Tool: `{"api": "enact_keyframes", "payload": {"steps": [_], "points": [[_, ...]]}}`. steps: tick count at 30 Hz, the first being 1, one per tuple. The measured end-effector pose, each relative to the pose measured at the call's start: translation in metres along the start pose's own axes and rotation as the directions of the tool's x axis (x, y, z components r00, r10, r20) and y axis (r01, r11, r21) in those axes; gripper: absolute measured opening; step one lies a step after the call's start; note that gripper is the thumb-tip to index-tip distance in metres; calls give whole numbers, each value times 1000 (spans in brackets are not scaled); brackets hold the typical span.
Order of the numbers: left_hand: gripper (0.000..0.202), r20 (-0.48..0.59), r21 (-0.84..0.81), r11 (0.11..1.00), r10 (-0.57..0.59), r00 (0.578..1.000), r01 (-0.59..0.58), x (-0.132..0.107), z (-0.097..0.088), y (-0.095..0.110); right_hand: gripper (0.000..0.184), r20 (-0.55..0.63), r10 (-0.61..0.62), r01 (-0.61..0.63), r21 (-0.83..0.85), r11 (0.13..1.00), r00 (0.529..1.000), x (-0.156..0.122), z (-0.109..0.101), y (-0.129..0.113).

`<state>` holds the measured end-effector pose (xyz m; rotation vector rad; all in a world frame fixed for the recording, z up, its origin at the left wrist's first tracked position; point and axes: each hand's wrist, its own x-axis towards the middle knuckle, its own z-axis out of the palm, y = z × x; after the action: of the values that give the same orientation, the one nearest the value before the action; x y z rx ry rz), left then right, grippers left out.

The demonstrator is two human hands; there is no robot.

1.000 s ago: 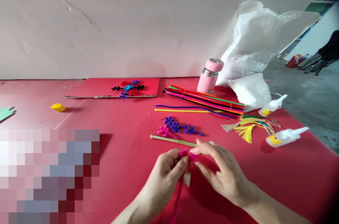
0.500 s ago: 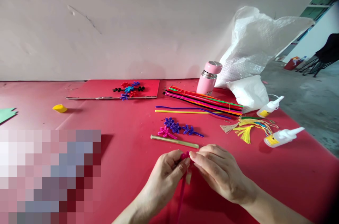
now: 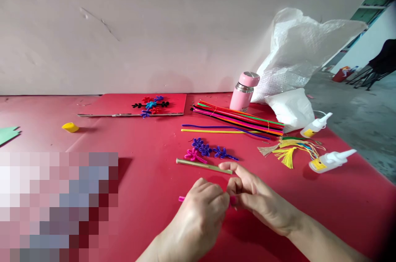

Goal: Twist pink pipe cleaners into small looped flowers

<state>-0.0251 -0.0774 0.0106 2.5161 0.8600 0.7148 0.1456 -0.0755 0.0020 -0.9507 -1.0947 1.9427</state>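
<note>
My left hand (image 3: 201, 212) and my right hand (image 3: 256, 200) meet low over the red table (image 3: 148, 179), both pinched on a pink pipe cleaner (image 3: 232, 200). Its pink tip pokes out to the left of my left hand, and a small pink bit shows between the fingertips. Most of it is hidden by my left hand. Just beyond my fingers lies a thin wooden stick (image 3: 202, 166). Behind the stick rest small finished pipe-cleaner flowers, purple and pink (image 3: 204, 150).
A bundle of coloured pipe cleaners (image 3: 238, 119), a pink flask (image 3: 244, 90), a white plastic bag (image 3: 297, 55), two glue bottles (image 3: 331, 160), yellow tassels (image 3: 287, 152). At the back, a red board with flowers (image 3: 150, 104). A yellow piece (image 3: 70, 127) at left.
My left hand turned over and dropped lower, now covering the pink pipe cleaner. Its end, which hung toward me, now sticks out to the left. My right fingers stay pinched beside it.
</note>
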Motion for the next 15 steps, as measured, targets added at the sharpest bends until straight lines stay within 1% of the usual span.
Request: {"api": "enact_keyframes", "payload": {"steps": [1, 2, 3, 4, 5, 6, 7, 8, 9, 10, 11, 12, 13, 14, 15], "points": [[28, 6, 51, 997, 60, 998, -60, 0, 0, 2, 46, 44, 61, -66, 98, 993, 997, 0, -2, 0], [28, 13, 94, 989, 116, 993, -116, -1, 0, 5, 46, 86, 108, -121, 158, 980, 990, 0, -5, 1], [28, 13, 131, 979, 153, 988, -154, -1, 1, 6, 47, 116, 136, -156, 183, 971, 984, 0, -6, 2], [28, -4, 154, 971, 186, 982, -184, -2, 3, 7, 47, 130, 144, -166, 177, 970, 981, 0, -7, 2], [27, -23, 155, 970, 194, 981, -188, -2, 5, 7, 46, 123, 126, -143, 140, 980, 984, -1, -7, 2], [26, -61, 123, 981, 157, 986, -149, -2, 8, 7, 45, 94, 82, -88, 63, 994, 992, -2, -7, 2], [26, -97, 47, 996, 83, 992, -79, -2, 10, 6, 43, 49, 12, -9, -62, 998, 999, -3, -5, 1], [26, -94, -74, 996, -65, 993, 58, -2, 11, 4, 43, 7, -91, 90, -233, 968, 996, -4, -4, 1], [27, -59, -232, 951, -224, 973, 205, -1, 12, 3, 44, -10, -227, 201, -428, 881, 974, -6, -3, 0], [27, 22, -396, 852, -364, 931, 343, 0, 12, 1, 48, 22, -366, 301, -615, 728, 930, -7, -2, 0], [27, 128, -535, 712, -465, 876, 456, 1, 11, 0, 54, 103, -479, 382, -757, 531, 872, -8, -2, 1], [28, 225, -638, 565, -513, 828, 523, 2, 9, 0, 61, 214, -546, 442, -835, 328, 810, -8, -3, 2], [29, 308, -704, 436, -524, 794, 561, 3, 8, -1, 66, 327, -566, 487, -859, 156, 757, -8, -5, 3], [30, 367, -741, 340, -516, 774, 579, 3, 6, -1, 69, 419, -553, 521, -853, 32, 720, -8, -6, 4], [32, 405, -760, 279, -504, 763, 587, 4, 5, 0, 70, 479, -530, 545, -838, -37, 700, -8, -8, 6]]}}
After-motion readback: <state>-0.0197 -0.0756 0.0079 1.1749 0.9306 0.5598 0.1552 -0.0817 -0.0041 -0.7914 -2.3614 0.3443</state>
